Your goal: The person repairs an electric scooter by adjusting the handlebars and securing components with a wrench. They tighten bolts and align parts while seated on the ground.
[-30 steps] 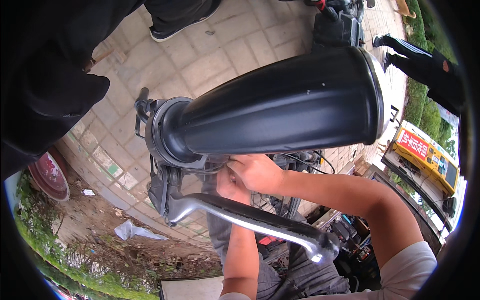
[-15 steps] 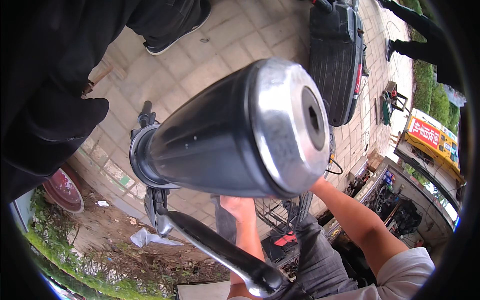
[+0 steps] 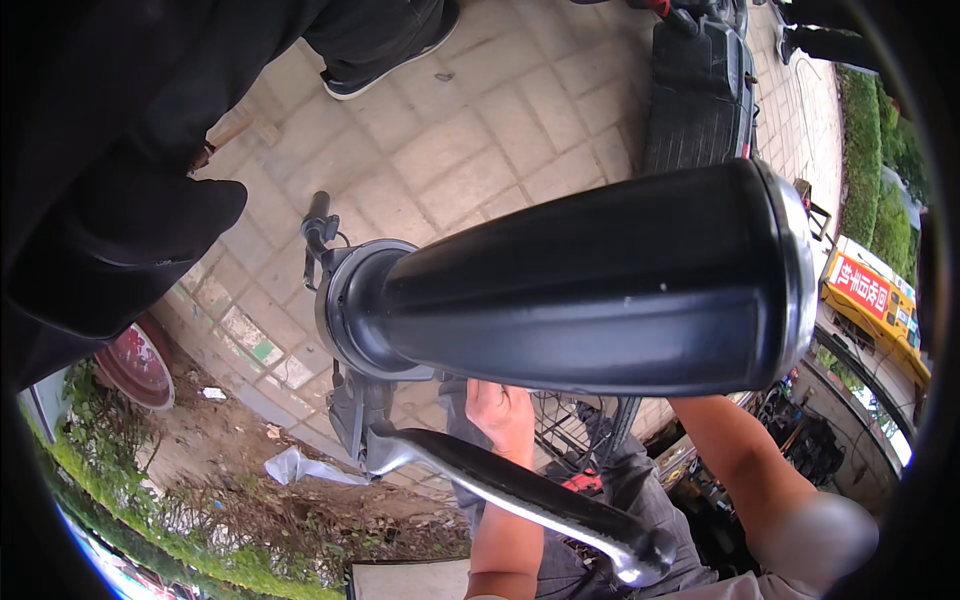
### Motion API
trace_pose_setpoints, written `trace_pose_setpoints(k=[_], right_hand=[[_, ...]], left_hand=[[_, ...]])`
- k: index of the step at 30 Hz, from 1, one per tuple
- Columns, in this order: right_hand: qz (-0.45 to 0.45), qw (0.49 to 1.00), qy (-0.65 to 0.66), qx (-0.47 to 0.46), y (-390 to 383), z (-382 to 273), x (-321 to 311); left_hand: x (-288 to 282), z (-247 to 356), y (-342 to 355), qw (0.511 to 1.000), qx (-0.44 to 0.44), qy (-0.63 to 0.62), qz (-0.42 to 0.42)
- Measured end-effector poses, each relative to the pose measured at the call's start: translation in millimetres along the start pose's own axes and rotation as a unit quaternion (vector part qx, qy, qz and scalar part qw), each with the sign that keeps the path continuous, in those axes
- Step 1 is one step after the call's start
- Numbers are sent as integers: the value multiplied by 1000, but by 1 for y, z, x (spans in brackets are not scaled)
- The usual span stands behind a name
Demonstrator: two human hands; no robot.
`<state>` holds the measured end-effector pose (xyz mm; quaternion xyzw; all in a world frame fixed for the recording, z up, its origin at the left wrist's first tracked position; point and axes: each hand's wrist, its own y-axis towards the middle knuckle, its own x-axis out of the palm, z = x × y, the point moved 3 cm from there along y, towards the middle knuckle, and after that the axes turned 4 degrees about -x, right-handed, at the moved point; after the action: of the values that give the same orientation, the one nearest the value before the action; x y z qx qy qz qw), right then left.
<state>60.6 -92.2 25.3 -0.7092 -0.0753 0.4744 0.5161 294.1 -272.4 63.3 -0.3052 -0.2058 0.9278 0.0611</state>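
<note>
A large black handlebar grip (image 3: pixel 590 285) with a shiny metal end cap fills the middle of the head view, very near me. Below it slants a black and silver brake lever (image 3: pixel 520 500). My left hand (image 3: pixel 498 408) shows just under the grip, its fingers curled; what it holds, if anything, is hidden. The right forearm (image 3: pixel 740 465) reaches up behind the grip, which hides my right hand. A wire basket (image 3: pixel 565 425) shows between the two arms. Farther off, at the other end of the bar, is a smaller handle (image 3: pixel 318 215).
A person in dark clothes (image 3: pixel 110 200) stands at the left on the paving (image 3: pixel 470 150). A black vehicle part (image 3: pixel 700 100) is at the top right. Plants (image 3: pixel 150 520), a red basin (image 3: pixel 140 370) and a plastic bag (image 3: pixel 310 465) lie lower left. A yellow sign box (image 3: pixel 875 300) is at right.
In the view, the handlebar grip and lever have shifted right, and the grip shows more from its side. My right hand has gone behind the grip. My left hand stays beneath it.
</note>
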Motion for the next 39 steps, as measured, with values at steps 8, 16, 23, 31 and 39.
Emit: trace_pose_setpoints(k=[8, 16, 23, 31, 39], right_hand=[[-21, 999, -9, -29, 7, 34, 2], [-14, 991, 128, -30, 18, 46, 24], [-40, 954, 296, 15, 30, 58, 46], [-2, 995, 73, -60, 31, 39, 21], [3, 986, 165, -8, 28, 23, 1]], left_hand=[[10, -22, -18, 995, 51, 85, -16], [1, -10, -17, 999, -1, 36, 2], [-1, -6, -11, 997, -32, -64, 2], [-8, 10, -9, 999, -3, -44, 24], [-1, -4, -14, 996, 25, -66, 53]])
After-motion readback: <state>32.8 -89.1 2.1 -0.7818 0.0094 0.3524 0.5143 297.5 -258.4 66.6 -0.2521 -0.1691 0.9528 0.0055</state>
